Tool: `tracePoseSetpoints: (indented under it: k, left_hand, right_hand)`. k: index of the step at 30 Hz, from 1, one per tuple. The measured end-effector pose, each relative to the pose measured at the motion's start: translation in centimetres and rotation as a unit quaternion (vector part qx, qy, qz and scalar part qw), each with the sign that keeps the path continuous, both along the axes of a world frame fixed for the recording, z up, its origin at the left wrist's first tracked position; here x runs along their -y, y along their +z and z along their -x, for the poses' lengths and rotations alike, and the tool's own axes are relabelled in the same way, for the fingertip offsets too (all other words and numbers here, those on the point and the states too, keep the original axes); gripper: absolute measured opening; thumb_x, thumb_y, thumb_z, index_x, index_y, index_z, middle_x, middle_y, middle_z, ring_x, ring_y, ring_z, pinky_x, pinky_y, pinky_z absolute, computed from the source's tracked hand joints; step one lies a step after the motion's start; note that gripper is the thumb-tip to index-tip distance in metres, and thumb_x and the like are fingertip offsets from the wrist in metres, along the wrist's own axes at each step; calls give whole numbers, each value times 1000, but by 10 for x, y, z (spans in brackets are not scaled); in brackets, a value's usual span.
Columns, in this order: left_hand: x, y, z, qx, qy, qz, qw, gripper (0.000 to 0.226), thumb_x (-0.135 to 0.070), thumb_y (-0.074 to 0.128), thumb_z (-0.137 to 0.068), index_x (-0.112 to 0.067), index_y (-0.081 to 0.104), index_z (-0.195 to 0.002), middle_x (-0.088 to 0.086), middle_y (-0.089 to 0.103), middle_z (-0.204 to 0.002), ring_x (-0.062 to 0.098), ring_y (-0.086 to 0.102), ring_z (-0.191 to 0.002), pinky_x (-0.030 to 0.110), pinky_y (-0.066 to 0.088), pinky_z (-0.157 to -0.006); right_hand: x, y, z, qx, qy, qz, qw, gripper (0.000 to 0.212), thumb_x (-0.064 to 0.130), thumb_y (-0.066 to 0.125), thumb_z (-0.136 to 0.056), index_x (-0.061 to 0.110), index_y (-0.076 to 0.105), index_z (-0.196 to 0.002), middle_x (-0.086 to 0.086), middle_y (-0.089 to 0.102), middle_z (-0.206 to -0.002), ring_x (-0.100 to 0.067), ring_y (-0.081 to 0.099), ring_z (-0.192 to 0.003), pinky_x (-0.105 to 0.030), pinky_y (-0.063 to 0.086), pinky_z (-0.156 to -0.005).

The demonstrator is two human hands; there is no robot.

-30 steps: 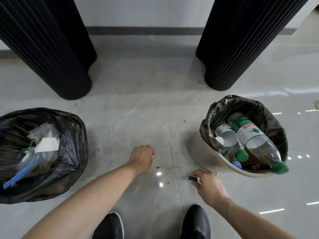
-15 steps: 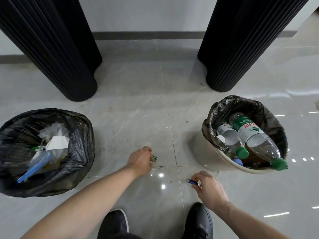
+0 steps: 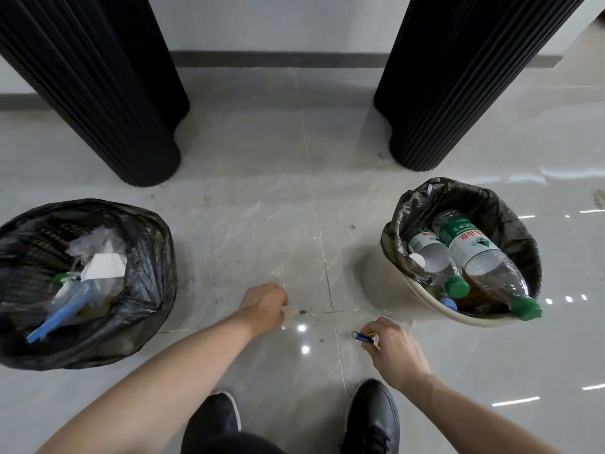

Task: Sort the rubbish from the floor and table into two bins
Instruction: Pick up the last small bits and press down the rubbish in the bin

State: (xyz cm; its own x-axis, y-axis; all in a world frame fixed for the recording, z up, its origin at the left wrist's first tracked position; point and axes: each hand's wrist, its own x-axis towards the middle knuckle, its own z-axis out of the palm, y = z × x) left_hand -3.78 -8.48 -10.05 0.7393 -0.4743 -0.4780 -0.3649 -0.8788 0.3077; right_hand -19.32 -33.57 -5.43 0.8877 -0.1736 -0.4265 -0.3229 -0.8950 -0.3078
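Blue pen-like scrap (image 3: 361,336) is clamped in the right hand (image 3: 397,353) fingers, low over the floor (image 3: 262,224). Left hand (image 3: 262,306) is closed around a pale scrap (image 3: 291,310). Next, I think, each goes to its bin: black bin (image 3: 147,290) or bottle bin (image 3: 386,276).

Two bins stand on the floor: a black-bagged bin (image 3: 98,283) toward the left edge and a cream bin (image 3: 458,257) with a dark liner toward the right edge. In the cream bin lie two clear bottles with green caps, a larger one (image 3: 484,260) and a smaller one (image 3: 435,260), plus one blue cap (image 3: 448,303) whose bottle is hidden. Two black fluted columns, one left (image 3: 98,93) and one right (image 3: 458,83), rise at the far edge. Two hands, the left hand (image 3: 263,304) and the right hand (image 3: 394,350), and two black shoes, one left (image 3: 212,421) and one right (image 3: 371,417), show at the near edge.
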Motion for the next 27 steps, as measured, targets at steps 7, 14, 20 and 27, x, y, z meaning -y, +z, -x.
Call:
tracePoseSetpoints:
  k: [7,14,20,27]
  left_hand:
    - [-33,84,28,56,76,76,993,14,-31,64,-85,-28,75,-92,-10,70,-96,17,66,-88,28,48,-71]
    - [-112,223,32,177,134,146,964,12,-40,65,-84,-31,73,-81,-20,64,-85,5,60,-75,30,49,-65]
    - [-214,275,11,217,260,137,931,10,-34,74,-74,-27,69,-68,-10,66,-70,10,59,-68,33,48,-61]
    - [-290,251,-13,99,407,129,899,9,-28,80,-71,-27,72,-67,-4,72,-73,20,68,-77,35,54,-71]
  right_hand:
    - [-17,52,-20,44,41,2,998,7,36,65,-91,34,66,-98,15,59,-98,-10,59,-82,-29,47,-68]
    - [-66,147,-83,80,129,-5,988,11,37,68,-86,35,69,-97,15,65,-100,-12,63,-87,-28,48,-75]
    - [-125,232,-138,103,163,-41,980,7,33,72,-82,37,66,-83,17,65,-87,-7,59,-72,-25,43,-67]
    - [-202,278,-178,133,200,-20,971,10,32,72,-86,31,72,-95,17,52,-66,-19,57,-75,-26,42,-68]
